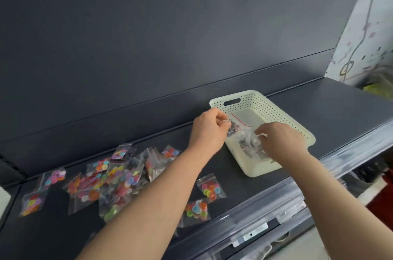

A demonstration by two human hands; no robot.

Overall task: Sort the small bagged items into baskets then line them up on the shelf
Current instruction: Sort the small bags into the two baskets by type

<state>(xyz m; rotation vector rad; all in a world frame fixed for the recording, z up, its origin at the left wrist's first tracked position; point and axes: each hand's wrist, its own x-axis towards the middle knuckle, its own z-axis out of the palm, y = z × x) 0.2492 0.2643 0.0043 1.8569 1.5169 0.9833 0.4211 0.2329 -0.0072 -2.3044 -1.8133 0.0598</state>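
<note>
A cream perforated basket stands on the dark shelf, right of centre. My left hand is at the basket's near-left corner, pinching a clear bag with a red seal line and dark pieces over the basket. My right hand reaches into the basket, fingers closed on clear bags of dark pieces lying inside. A heap of clear bags with colourful buttons is spread over the shelf to the left. Two more button bags lie near the front edge between my forearms.
The shelf's dark back panel rises behind everything. A clear price strip runs along the front edge, with lower shelves below. A white pegboard side panel closes the right end, with a yellow-green item by it.
</note>
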